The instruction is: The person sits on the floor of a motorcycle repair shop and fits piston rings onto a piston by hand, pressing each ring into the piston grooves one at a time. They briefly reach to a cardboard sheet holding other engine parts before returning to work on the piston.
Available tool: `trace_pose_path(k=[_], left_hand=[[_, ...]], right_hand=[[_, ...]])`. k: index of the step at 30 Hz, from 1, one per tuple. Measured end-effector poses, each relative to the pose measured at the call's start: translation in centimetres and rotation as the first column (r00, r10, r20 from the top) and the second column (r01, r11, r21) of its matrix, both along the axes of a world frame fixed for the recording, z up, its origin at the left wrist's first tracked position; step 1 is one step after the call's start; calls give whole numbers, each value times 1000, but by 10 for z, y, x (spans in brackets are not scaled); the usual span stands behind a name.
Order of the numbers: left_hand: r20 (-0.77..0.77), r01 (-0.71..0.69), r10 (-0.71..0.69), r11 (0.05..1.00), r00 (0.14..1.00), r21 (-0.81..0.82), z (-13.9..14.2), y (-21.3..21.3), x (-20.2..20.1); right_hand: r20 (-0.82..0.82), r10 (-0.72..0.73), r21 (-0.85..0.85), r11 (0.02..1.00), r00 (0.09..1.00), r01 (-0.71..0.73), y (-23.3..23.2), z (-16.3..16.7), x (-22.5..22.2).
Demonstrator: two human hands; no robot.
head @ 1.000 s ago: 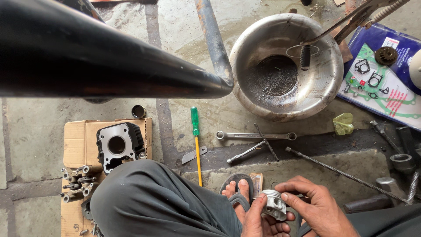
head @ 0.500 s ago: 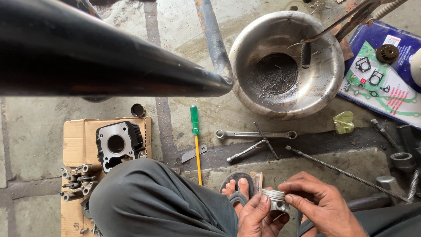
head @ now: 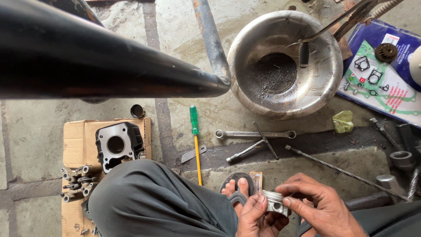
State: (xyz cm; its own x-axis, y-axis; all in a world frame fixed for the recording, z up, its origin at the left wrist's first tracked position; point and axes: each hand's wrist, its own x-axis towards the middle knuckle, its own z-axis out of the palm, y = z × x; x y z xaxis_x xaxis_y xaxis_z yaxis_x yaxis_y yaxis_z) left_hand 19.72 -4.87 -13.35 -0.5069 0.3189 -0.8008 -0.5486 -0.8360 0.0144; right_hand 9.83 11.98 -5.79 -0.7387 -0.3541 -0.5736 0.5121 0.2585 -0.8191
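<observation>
Small metal piston (head: 275,202) lying crosswise, pinched between left hand (head: 256,216) and right hand (head: 316,204), both grasping, equally near.

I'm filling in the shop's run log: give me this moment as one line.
left hand: holds piston | right hand: fingers on piston's rim | nearby: screwdriver, spanner, steel bowl

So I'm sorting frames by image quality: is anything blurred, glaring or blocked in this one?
Head view: daylight is soft and even; the black pipe close to the lens is blurred and blocks the upper left; the steel bowl shows mild glare on its rim; both hands, left hand and right hand, and the piston are sharp.
</observation>
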Motion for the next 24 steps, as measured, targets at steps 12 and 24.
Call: trace_pose_path(k=[12, 24], left_hand=[[-35, -36, 38, 998, 999, 48, 2, 2, 0], [-64, -84, 76, 987, 995, -134, -1, 4, 1]], right_hand=[[-9, 28, 8, 1000, 1000, -28, -3, 3, -1], [-204, 27, -120, 991, 979, -52, -4, -14, 8]])
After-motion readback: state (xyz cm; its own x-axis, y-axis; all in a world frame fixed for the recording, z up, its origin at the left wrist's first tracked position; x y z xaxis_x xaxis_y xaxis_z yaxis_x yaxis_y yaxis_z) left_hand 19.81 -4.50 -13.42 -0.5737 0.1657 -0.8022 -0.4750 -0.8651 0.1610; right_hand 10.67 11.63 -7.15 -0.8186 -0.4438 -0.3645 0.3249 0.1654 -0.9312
